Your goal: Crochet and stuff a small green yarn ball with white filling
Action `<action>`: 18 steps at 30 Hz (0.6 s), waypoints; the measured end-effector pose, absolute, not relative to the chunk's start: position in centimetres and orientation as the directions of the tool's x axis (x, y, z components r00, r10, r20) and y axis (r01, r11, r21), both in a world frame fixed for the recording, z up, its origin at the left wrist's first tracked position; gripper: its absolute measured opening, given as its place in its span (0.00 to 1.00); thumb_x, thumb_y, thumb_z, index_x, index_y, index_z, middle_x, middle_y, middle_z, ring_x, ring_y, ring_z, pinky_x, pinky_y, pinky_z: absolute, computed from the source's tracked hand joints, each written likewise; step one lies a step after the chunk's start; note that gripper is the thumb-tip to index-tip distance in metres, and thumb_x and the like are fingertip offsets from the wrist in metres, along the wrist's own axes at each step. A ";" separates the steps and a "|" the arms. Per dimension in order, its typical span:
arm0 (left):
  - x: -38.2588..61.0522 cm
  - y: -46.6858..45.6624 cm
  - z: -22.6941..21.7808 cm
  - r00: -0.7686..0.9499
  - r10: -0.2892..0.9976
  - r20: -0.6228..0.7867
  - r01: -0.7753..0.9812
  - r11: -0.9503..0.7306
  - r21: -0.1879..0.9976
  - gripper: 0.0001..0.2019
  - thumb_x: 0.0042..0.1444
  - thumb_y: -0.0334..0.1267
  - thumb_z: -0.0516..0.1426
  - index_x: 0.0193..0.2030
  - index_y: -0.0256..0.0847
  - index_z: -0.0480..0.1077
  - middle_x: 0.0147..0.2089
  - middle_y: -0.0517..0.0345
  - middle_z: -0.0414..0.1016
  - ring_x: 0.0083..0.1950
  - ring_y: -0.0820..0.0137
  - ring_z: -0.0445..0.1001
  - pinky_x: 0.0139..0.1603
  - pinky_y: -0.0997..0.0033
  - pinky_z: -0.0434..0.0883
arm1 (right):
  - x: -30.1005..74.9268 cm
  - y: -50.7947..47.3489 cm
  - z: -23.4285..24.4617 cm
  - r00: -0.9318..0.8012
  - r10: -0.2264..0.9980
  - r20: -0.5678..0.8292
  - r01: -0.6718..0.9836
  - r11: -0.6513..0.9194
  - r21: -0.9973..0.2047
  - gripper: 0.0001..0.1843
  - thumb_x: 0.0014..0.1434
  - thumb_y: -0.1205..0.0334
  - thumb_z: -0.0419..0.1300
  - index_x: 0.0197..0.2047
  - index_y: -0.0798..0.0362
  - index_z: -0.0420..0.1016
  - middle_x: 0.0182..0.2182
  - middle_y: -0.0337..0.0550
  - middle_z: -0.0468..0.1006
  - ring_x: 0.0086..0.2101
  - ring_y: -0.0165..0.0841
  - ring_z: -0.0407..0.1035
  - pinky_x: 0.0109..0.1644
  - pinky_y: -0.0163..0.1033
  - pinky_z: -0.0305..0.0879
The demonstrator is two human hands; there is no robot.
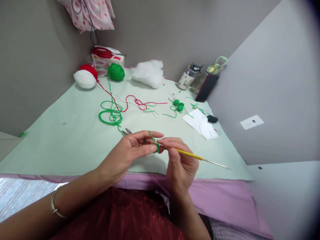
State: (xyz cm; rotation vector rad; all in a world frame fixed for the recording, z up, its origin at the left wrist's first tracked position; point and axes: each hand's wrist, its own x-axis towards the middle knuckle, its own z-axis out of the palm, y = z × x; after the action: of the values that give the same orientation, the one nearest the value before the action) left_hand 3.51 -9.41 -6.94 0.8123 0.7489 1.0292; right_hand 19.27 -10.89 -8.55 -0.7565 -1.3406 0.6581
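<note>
A small green crochet piece (157,148) is pinched between the thumb and fingers of my left hand (136,146), and green yarn runs up over its raised index finger. My right hand (181,160) grips a crochet hook (191,154) by its yellow handle. One metal tip of the hook meets the green piece; the other points out to the right. Behind my left hand, scissors (128,131) lie partly hidden. Loops of green yarn (110,116) lie on the table to the left, leading back to a green yarn ball (116,72).
White (85,79) and red yarn balls (89,69) sit at the back left, near a tissue pack (100,61). White stuffing (148,73) lies at the back. Small green crocheted balls (178,106), white paper (200,123), a pen cup (185,80), a phone (207,87) and a bottle (200,81) are right.
</note>
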 end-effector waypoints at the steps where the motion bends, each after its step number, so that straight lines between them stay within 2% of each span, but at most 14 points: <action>1: 3.5 -9.6 -7.0 0.331 0.934 -0.131 -0.422 0.271 0.865 0.15 0.54 0.36 0.70 0.50 0.47 0.83 0.37 0.59 0.77 0.40 0.72 0.73 0.46 0.72 0.70 | 19.2 -10.9 -8.6 0.106 0.800 0.591 -0.002 0.594 -0.804 0.11 0.70 0.66 0.60 0.45 0.46 0.84 0.39 0.42 0.84 0.38 0.34 0.77 0.38 0.41 0.74; 5: 3.4 -10.0 -7.0 0.323 0.939 -0.120 -0.411 0.254 0.876 0.19 0.55 0.36 0.70 0.54 0.52 0.81 0.37 0.63 0.76 0.40 0.74 0.73 0.51 0.71 0.70 | 19.1 -10.9 -8.9 0.137 0.848 0.511 -0.087 0.524 -0.847 0.11 0.71 0.65 0.59 0.45 0.47 0.84 0.38 0.40 0.84 0.33 0.30 0.76 0.38 0.39 0.74; 10: 3.0 -9.9 -6.9 0.324 0.937 -0.129 -0.370 0.251 0.895 0.15 0.58 0.38 0.68 0.52 0.52 0.82 0.38 0.64 0.72 0.40 0.75 0.71 0.47 0.74 0.68 | 19.7 -11.0 -8.7 0.106 0.914 0.392 -0.264 0.405 -0.875 0.12 0.73 0.62 0.56 0.44 0.49 0.81 0.38 0.41 0.86 0.31 0.30 0.79 0.37 0.39 0.77; 14: 2.9 -9.9 -6.7 0.310 0.941 -0.137 -0.340 0.244 0.908 0.14 0.58 0.39 0.68 0.52 0.51 0.82 0.37 0.63 0.71 0.39 0.74 0.68 0.44 0.75 0.67 | 20.1 -11.3 -8.4 0.106 0.882 0.459 -0.150 0.470 -0.870 0.12 0.74 0.63 0.54 0.44 0.50 0.80 0.38 0.42 0.86 0.30 0.31 0.79 0.36 0.40 0.78; 18: 2.9 -10.0 -6.3 0.282 0.952 -0.117 -0.299 0.203 0.932 0.15 0.58 0.40 0.68 0.53 0.49 0.82 0.36 0.62 0.72 0.40 0.72 0.70 0.46 0.72 0.68 | 20.2 -11.7 -8.4 0.079 0.752 0.654 0.111 0.645 -0.756 0.12 0.73 0.67 0.53 0.49 0.50 0.79 0.40 0.45 0.85 0.33 0.34 0.80 0.37 0.44 0.79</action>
State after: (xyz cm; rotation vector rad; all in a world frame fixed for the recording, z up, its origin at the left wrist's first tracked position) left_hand 2.92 -9.97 -6.35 0.9652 0.8551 1.0407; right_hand 20.23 -11.69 -8.41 -0.7750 -1.4364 0.5605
